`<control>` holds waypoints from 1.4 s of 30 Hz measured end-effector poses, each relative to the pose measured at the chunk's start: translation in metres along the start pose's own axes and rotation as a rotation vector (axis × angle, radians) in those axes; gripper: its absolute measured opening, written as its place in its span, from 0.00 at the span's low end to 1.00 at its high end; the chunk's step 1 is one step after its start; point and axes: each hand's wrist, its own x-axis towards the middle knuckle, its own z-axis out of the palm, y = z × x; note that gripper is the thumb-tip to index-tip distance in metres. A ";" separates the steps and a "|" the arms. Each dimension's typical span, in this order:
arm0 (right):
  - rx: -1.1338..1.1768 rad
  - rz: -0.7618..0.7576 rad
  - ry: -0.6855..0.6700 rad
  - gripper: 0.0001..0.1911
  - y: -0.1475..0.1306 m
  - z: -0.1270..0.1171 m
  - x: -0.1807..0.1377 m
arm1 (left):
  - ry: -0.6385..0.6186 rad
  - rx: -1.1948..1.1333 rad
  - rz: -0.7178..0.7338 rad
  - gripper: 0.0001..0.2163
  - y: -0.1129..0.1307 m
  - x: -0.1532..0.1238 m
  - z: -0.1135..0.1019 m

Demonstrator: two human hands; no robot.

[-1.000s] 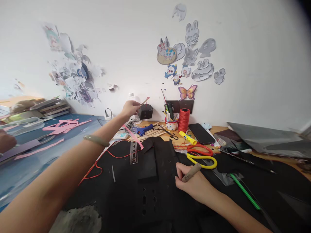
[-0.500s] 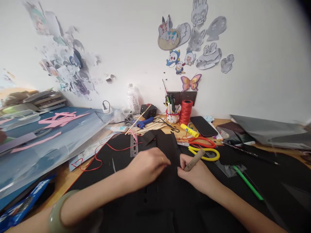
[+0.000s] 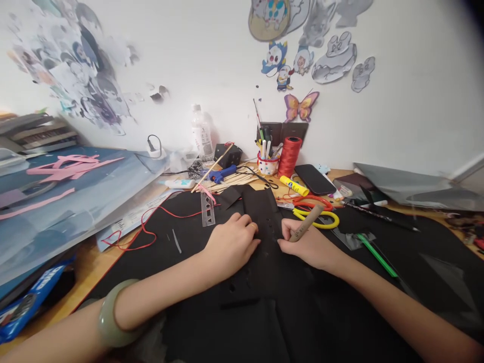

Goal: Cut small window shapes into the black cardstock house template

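My right hand (image 3: pixel 313 249) grips a grey-beige pen (image 3: pixel 307 222), tilted with its top toward the upper right. The pen's tip is hidden by the fingers, at the right edge of a black paper strip (image 3: pixel 269 219) with small cut-outs or marks. On the strip's left edge my left hand (image 3: pixel 231 244) presses down, its fingers curled and thumb bent in. Beyond that hand lies a clear stencil ruler (image 3: pixel 207 212). Yellow-handled scissors (image 3: pixel 331 220) and a red-handled pair (image 3: pixel 317 201) are just past my right hand.
Behind the hands stand a pen cup (image 3: pixel 267 165), a red thread spool (image 3: pixel 290 157) and a bottle (image 3: pixel 202 133). A glue stick (image 3: pixel 294 186), phone (image 3: pixel 314 179) and blue glue gun (image 3: pixel 223 174) lie near them. Red cord (image 3: pixel 142 227) trails left; a green stick (image 3: pixel 378 255) lies right.
The view has tipped downward. My left hand has settled flatter onto the black strip, its fingers bent over the edge. My right hand still holds the pen, close to the strip.
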 end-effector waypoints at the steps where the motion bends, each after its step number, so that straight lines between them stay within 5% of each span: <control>1: 0.000 -0.001 0.005 0.10 -0.001 0.000 -0.001 | -0.004 -0.011 -0.026 0.08 -0.001 0.000 0.000; 11: 0.009 0.066 0.082 0.10 -0.005 0.002 -0.008 | -0.144 -0.234 -0.069 0.04 -0.002 -0.002 0.000; 18: 0.045 0.022 0.080 0.11 -0.003 0.001 -0.004 | -0.264 -0.321 0.074 0.04 0.012 -0.020 -0.007; 31: 0.065 -0.057 0.080 0.11 0.001 0.000 -0.004 | -0.056 -0.194 0.260 0.10 0.003 -0.005 0.008; 42: 0.028 -0.177 -0.153 0.11 0.001 -0.014 0.002 | -0.011 -0.070 0.299 0.13 0.009 -0.012 0.012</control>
